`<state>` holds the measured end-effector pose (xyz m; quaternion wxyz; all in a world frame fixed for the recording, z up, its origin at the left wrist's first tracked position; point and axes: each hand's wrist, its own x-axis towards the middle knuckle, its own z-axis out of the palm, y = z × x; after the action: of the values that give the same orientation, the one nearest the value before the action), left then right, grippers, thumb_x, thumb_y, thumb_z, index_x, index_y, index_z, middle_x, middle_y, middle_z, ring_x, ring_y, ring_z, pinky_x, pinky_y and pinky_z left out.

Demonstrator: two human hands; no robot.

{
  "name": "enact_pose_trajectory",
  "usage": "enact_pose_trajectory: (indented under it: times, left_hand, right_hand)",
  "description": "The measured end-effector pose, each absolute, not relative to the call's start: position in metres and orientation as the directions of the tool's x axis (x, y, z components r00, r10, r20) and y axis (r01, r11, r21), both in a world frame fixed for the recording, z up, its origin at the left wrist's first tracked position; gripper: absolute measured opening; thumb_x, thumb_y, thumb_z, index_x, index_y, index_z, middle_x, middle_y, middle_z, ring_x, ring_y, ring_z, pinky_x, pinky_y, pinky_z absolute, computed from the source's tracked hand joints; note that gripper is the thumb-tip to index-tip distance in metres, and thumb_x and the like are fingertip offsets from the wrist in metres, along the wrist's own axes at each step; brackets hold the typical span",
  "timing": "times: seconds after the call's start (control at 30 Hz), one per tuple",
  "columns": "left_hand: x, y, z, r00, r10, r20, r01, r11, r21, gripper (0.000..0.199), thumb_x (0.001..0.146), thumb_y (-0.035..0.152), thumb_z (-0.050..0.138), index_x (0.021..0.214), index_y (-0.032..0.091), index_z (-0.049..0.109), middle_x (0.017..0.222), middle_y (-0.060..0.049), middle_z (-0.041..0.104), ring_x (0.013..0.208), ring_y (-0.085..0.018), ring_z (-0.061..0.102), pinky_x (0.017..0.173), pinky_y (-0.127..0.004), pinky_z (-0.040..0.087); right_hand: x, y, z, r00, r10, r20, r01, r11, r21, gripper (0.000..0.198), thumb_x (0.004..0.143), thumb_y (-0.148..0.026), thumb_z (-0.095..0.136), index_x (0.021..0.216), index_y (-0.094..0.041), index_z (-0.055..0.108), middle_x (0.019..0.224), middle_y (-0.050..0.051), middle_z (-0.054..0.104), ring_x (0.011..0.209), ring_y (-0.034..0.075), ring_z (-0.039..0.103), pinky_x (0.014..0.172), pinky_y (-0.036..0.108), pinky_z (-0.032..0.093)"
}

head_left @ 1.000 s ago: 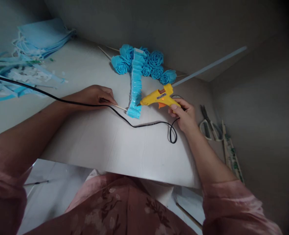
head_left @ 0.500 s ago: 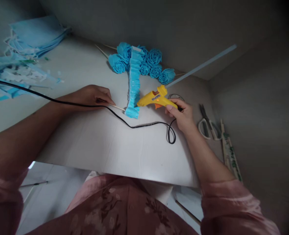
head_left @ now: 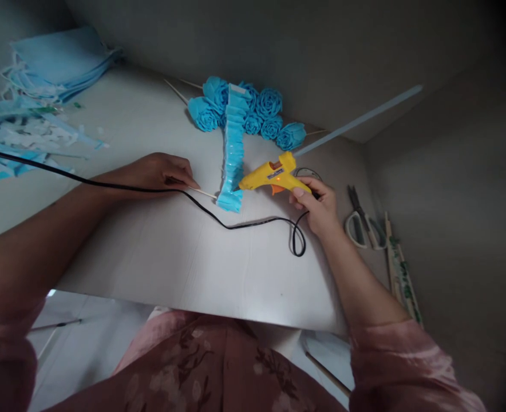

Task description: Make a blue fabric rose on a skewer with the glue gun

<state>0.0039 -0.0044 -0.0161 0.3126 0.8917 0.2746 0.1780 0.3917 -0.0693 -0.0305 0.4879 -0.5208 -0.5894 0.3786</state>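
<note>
My left hand [head_left: 167, 173] pinches a thin wooden stick [head_left: 205, 193], whose far end meets the lower end of a pleated blue strip [head_left: 234, 146]. That strip lies lengthwise away from me, with shiny glue along it, its far end over several blue rosettes. In my right hand [head_left: 317, 200] is a yellow glue gun [head_left: 265, 174], held by its handle, its nozzle at the strip near the stick's tip. A long translucent glue stick [head_left: 360, 120] juts from the gun's back. The black cord [head_left: 257, 223] loops from the handle across the table and past my left hand.
Several blue flowers on sticks [head_left: 269, 103] lie at the back. Stacked blue face masks [head_left: 64, 57] and white and blue scraps [head_left: 34, 134] are at the left. Scissors [head_left: 363, 223] and green-marked wrapped sticks [head_left: 403, 269] lie right, beside the wall. The table's edge [head_left: 193, 312] is close to me.
The view has shifted slightly. Both hands keep their holds, and the nozzle stays close to the lower end of the strip.
</note>
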Motion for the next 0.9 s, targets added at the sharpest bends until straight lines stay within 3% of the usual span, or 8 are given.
enact_pose_trajectory:
  times: [0.23,0.4,0.57,0.73,0.9]
  left_hand:
    - [0.0037,-0.0064,-0.0131,0.802,0.578,0.153,0.354,-0.665,0.657,0.049,0.102,0.059,0.057,0.105,0.018,0.083,0.094,-0.008,0.073,0.081,-0.014,0.064,0.074,-0.02,0.048]
    - [0.0037,-0.0063,-0.0123,0.812,0.56,0.163,0.338,-0.681,0.65,0.051,0.103,0.06,0.054,0.107,0.018,0.082,0.095,-0.009,0.073,0.082,-0.014,0.065,0.075,-0.021,0.049]
    - [0.0034,-0.0048,-0.0147,0.796,0.584,0.161,0.358,-0.667,0.654,0.051,0.101,0.062,0.056,0.104,0.019,0.082,0.091,-0.008,0.073,0.079,-0.015,0.064,0.073,-0.022,0.049]
    - [0.0025,-0.0042,-0.0149,0.813,0.557,0.17,0.338,-0.688,0.642,0.044,0.103,0.053,0.056,0.108,0.019,0.082,0.094,-0.008,0.073,0.08,-0.013,0.064,0.075,-0.021,0.048]
    - [0.0032,-0.0039,-0.015,0.802,0.576,0.157,0.359,-0.676,0.644,0.045,0.101,0.057,0.058,0.104,0.021,0.083,0.093,-0.007,0.074,0.08,-0.014,0.064,0.074,-0.022,0.049]
  right_hand:
    - [0.394,-0.0668,-0.0274,0.045,0.978,0.203,0.267,0.184,-0.946,0.035,0.071,-0.053,0.085,0.09,-0.025,0.078,0.062,-0.003,0.064,0.052,0.011,0.048,0.05,0.026,0.038]
    - [0.3923,-0.0672,-0.027,0.078,0.978,0.193,0.191,0.176,-0.966,0.04,0.07,-0.058,0.084,0.09,-0.025,0.077,0.06,-0.004,0.061,0.049,0.01,0.044,0.049,0.026,0.037]
    - [0.3905,-0.0691,-0.0281,0.009,0.982,0.188,0.304,0.176,-0.936,0.041,0.072,-0.059,0.083,0.093,-0.025,0.077,0.065,-0.003,0.065,0.054,0.011,0.049,0.051,0.027,0.039]
    - [0.3906,-0.069,-0.026,0.047,0.976,0.212,0.264,0.193,-0.945,0.042,0.071,-0.061,0.083,0.092,-0.025,0.076,0.063,-0.004,0.062,0.051,0.011,0.045,0.051,0.027,0.037]
    - [0.3903,-0.0701,-0.0274,-0.001,0.977,0.211,0.333,0.2,-0.921,0.044,0.073,-0.063,0.081,0.096,-0.026,0.077,0.067,-0.002,0.064,0.054,0.013,0.048,0.054,0.029,0.039]
